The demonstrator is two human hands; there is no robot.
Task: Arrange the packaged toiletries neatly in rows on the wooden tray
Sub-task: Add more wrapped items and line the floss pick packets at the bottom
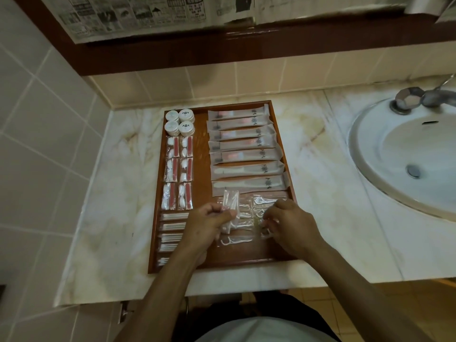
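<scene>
A wooden tray [202, 154] lies on the marble counter. Several long sachets [243, 144] form a column on its right side. On its left sit round white tubs [179, 121], red-and-white vanity packets [178, 169] and cotton swab packets [172, 227]. Clear floss pick packets [246, 215] lie loosely at the tray's near right. My left hand [209, 224] grips a bunch of these clear packets [230, 206]. My right hand [287, 224] pinches another floss pick packet [266, 232] close to the tray floor.
A white sink [404, 154] with a metal tap [414, 98] is set in the counter [118, 193] to the right. Tiled walls rise at the left and back. Newspaper covers the wooden-framed mirror [138, 13] above.
</scene>
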